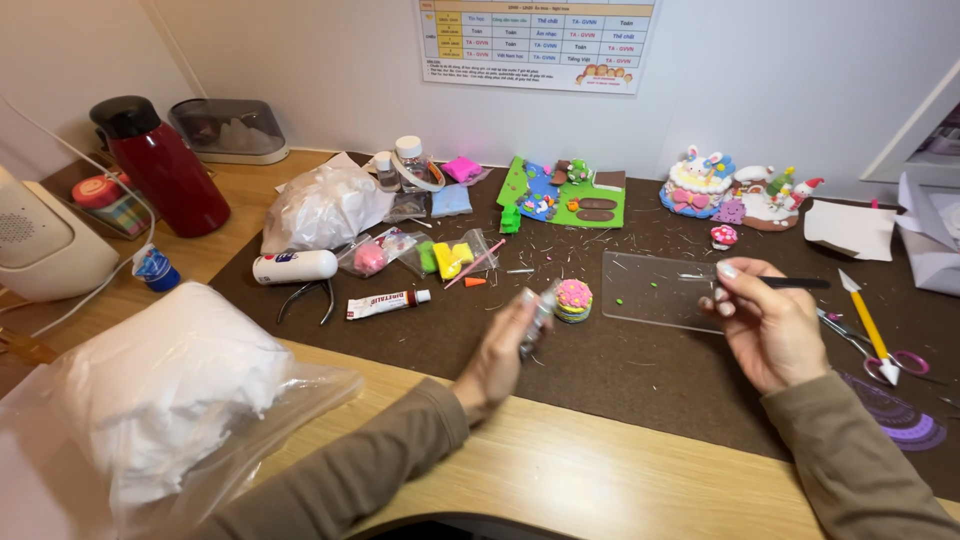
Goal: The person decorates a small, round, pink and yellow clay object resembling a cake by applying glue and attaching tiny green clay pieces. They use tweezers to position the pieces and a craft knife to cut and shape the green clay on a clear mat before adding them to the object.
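My left hand (497, 358) grips a small silvery tube (538, 318), blurred, just left of a little round clay cake (573, 299) with a pink top on the brown mat (620, 370). My right hand (765, 325) pinches a thin black-handled tool (795, 283) above a clear plastic sheet (650, 290). Both sleeves are olive-brown.
Clay models (565, 192) and a bunny cake (700, 182) stand at the back. Bags of coloured clay (450, 256), a glue tube (388, 304), pliers (305, 296), a red flask (165, 165), a yellow knife (870, 325), scissors (880, 355) and a big bag of white stuffing (165, 395) surround the mat.
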